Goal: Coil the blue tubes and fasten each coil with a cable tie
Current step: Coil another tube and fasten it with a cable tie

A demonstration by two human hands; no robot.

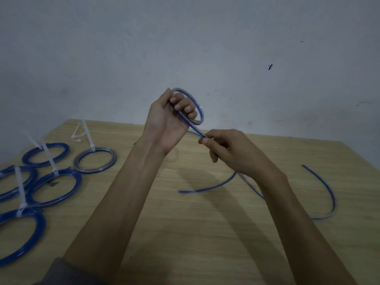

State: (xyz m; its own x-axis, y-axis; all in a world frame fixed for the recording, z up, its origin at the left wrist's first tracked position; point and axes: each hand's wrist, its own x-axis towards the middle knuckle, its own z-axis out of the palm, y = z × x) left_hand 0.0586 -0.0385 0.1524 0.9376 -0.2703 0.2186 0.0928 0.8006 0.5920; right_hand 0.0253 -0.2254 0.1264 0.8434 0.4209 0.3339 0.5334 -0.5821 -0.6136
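Wood-grain desk (185, 233) is the reference here, so working from its near edge back to the wall. Nearest on the left side are the finished coils (54, 187), blue rings each cinched with a white cable tie (49, 156), tails sticking up. A spare cable tie (79, 131) lies loose at the far left corner of the desk, behind them.

Mid-desk, right side, the free length of the blue tube (207, 189) trails across the wood, and there's another curved stretch (327, 190) further right; can't tell if that's the same tube or a second one.

Above the far edge of the desk both hands are up in the air. Left hand (168, 122) has its grip curled round a small started coil (195, 105), holding the loops together. Right hand (228, 149) pinches the tube just below that coil, fingers closed on it.

So I'd say it's mid-winding, only a couple of loops in. Next move probably needs the right hand to feed another turn up while the left keeps the loops from springing open. Tie comes later.
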